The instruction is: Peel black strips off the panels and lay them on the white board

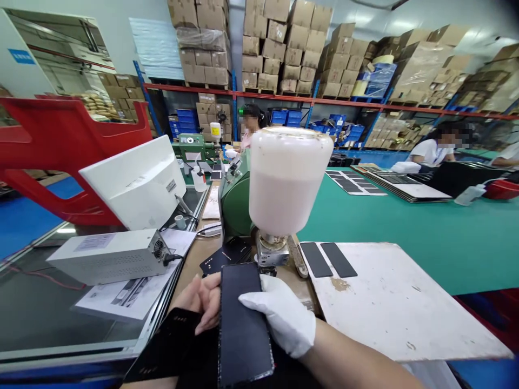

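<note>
Panel (pixel 243 327) between left hand (pixel 199 300), right hand (pixel 281 313) (gloved)

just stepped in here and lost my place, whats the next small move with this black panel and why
Probably lay the black panel on the white board, beside the two black strips. The left hand and white-gloved right hand both hold the panel, and the similar dark strips already lie there, so that looks like its likely place.

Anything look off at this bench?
A brown stain mars the white board, near its two black strips. Also odd: the right hand wears a white glove, but the left hand is bare on the black panel.
</note>
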The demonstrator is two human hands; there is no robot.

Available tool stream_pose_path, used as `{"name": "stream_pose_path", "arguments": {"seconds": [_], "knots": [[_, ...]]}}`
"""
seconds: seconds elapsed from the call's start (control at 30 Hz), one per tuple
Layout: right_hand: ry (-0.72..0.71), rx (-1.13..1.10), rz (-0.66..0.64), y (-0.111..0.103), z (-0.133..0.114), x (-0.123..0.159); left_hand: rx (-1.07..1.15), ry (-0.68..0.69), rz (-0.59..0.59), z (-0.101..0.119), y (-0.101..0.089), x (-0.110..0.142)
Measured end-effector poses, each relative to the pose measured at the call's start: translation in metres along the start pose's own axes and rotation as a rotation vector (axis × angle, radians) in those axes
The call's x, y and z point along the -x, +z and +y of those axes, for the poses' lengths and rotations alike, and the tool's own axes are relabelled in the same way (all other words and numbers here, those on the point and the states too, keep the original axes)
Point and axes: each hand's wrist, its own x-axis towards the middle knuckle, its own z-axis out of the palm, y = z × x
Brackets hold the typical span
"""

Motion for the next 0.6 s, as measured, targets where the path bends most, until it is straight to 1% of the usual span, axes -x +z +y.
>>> {"name": "stream_pose_path", "arguments": {"seconds": [0.07,0.1,0.17,0.2,0.27,0.3,0.33,0.37,0.4,0.43,0.5,0.53,0.6], "knots": [[-0.005,0.094,-0.054,0.002,0.001,-0.006,-0.026,0.028,0.026,0.001,-0.006,0.010],[-0.009,0.157,-0.076,0.000,0.000,-0.006,-0.030,0.044,0.020,0.000,-0.007,0.013],[0.000,0.294,-0.126,-0.013,-0.007,-0.004,-0.007,0.075,-0.017,-0.003,-0.005,0.013],[0.023,0.361,-0.154,-0.024,-0.011,-0.001,0.016,0.086,-0.045,-0.005,-0.003,0.011],[0.103,0.509,-0.203,-0.054,-0.022,0.007,0.068,0.096,-0.127,-0.009,0.003,0.006],[0.138,0.615,-0.175,-0.072,-0.029,0.011,0.093,0.098,-0.179,-0.012,0.005,0.002],[0.162,0.734,-0.107,-0.092,-0.037,0.015,0.118,0.106,-0.219,-0.014,0.008,-0.002],[0.168,0.867,0.008,-0.114,-0.047,0.019,0.140,0.111,-0.261,-0.017,0.010,-0.005],[0.150,1.008,0.200,-0.136,-0.058,0.023,0.159,0.107,-0.293,-0.019,0.011,-0.009],[0.136,1.077,0.338,-0.158,-0.071,0.027,0.173,0.096,-0.308,-0.022,0.013,-0.013],[0.110,1.141,0.535,-0.199,-0.098,0.034,0.185,0.054,-0.309,-0.028,0.015,-0.019],[0.102,1.158,0.619,-0.216,-0.112,0.037,0.187,0.033,-0.317,-0.031,0.017,-0.023],[0.089,1.188,0.773,-0.241,-0.135,0.045,0.186,0.013,-0.335,-0.036,0.020,-0.029]]}}
